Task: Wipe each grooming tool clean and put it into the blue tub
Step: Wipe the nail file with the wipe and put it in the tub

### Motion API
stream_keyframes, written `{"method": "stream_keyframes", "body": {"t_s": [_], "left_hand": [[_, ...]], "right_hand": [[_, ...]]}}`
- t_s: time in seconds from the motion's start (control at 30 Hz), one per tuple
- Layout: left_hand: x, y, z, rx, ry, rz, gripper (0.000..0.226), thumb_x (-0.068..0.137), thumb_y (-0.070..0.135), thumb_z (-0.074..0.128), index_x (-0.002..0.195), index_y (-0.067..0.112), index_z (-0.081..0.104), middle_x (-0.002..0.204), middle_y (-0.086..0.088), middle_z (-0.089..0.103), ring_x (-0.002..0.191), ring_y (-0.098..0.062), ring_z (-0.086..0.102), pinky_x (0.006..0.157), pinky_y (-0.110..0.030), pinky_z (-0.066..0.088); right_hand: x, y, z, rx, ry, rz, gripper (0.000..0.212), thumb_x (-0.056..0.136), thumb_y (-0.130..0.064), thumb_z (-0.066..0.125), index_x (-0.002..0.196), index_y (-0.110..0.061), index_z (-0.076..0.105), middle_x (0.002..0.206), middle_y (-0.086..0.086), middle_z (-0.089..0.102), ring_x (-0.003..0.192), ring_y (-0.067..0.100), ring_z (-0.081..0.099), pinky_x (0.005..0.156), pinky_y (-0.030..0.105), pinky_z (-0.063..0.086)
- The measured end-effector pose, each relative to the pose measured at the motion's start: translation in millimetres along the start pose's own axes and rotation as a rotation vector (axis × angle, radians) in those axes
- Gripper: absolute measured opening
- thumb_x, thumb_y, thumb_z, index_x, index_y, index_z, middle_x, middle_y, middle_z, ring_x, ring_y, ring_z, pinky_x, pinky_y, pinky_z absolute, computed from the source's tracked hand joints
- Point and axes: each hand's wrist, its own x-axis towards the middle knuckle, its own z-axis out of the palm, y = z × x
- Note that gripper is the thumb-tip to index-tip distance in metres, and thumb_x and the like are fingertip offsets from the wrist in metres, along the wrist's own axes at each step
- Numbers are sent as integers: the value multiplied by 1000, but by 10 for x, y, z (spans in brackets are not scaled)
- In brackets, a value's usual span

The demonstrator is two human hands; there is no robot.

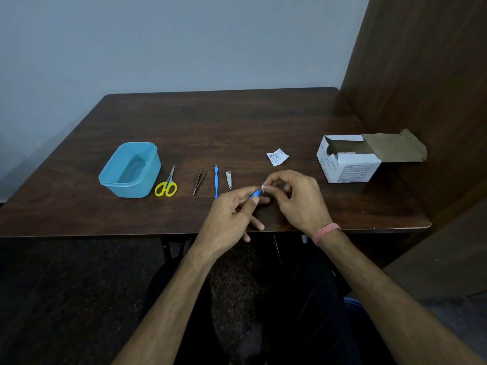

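Head view: left hand (232, 206) pinches small blue tool (255, 193) near front edge of tabletop (237, 122); right hand (292, 196) pinches white wipe (263, 187) at its tip. Best draw wipe along whole tip. Blue tub (131, 169) sits toward left edge, empty.

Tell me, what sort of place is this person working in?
Probably a plain room set up for a small desk task, not a salon. A dark wooden table stands against a bare grey wall, with a wood panel on the right; it holds only grooming tools, a blue tub and an opened cardboard box.
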Motion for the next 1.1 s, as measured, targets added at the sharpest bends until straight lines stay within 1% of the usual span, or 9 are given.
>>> {"method": "stream_keyframes", "body": {"t_s": [0.17, 0.33, 0.5, 0.63, 0.7, 0.77, 0.83, 0.97, 1.1], "left_hand": [[-4, 16, 1, -2, 3, 9, 32, 119, 25, 57, 139, 47, 72, 126, 16, 83, 77, -23, 86, 42, -24, 55], [-9, 12, 3, -4, 6, 4, 32, 119, 24, 58, 140, 43, 72, 127, 16, 84, 78, -23, 86, 43, -24, 55], [-18, 15, -1, -6, 1, -20, 34, 120, 22, 57, 151, 27, 71, 127, 16, 84, 80, -22, 86, 45, -24, 56], [-26, 16, 11, -21, 19, -32, 35, 120, 20, 56, 152, 23, 70, 126, 16, 84, 78, -23, 85, 45, -24, 55], [-18, 5, 22, -25, 35, -37, 35, 120, 20, 56, 152, 23, 69, 125, 16, 84, 77, -24, 85, 44, -24, 55], [-9, -8, 31, -25, 44, -34, 35, 119, 21, 56, 152, 25, 69, 125, 16, 84, 77, -24, 85, 43, -24, 55], [-3, -16, 37, -27, 45, -26, 32, 119, 22, 56, 148, 29, 71, 125, 15, 84, 76, -24, 85, 43, -25, 54], [-8, -9, 23, -29, 37, -13, 29, 119, 23, 57, 134, 40, 75, 124, 13, 84, 75, -25, 85, 42, -24, 53], [-12, 10, 19, -29, 33, -16, 30, 120, 23, 56, 136, 40, 74, 124, 14, 84, 76, -24, 85, 43, -24, 53]], "right_hand": [[17, -24, -22, 12, 5, 61, 13, 95, -15, 84, 93, -28, 81, 91, -14, 74, 75, 11, 67, 73, 14, 48], [32, -17, -9, 17, 45, 98, 14, 94, -12, 83, 91, -26, 81, 90, -17, 73, 78, 5, 69, 73, 7, 44], [61, 19, -14, 38, 118, 218, 10, 96, -18, 83, 92, -26, 81, 89, -12, 77, 77, 10, 70, 79, 30, 58], [71, 25, -33, 128, 176, 323, 9, 101, -21, 80, 94, -27, 78, 88, -12, 73, 76, 22, 73, 71, 49, 65], [63, 39, -58, 187, 214, 325, 11, 103, -20, 78, 96, -29, 76, 91, -13, 72, 82, 23, 74, 63, 46, 64], [43, 39, -78, 245, 193, 260, 13, 103, -18, 77, 97, -30, 75, 94, -13, 74, 80, 18, 72, 56, 30, 58], [23, 10, -79, 258, 101, 165, 13, 102, -15, 79, 97, -27, 76, 96, -13, 78, 74, 13, 70, 62, 23, 55], [-6, -38, -29, 104, -69, -10, 14, 97, -15, 82, 96, -29, 79, 93, -15, 74, 72, 13, 65, 72, 23, 52], [-15, -59, -27, 25, -28, -26, 13, 96, -16, 82, 97, -28, 79, 94, -16, 72, 79, 10, 68, 76, 22, 53]]}}
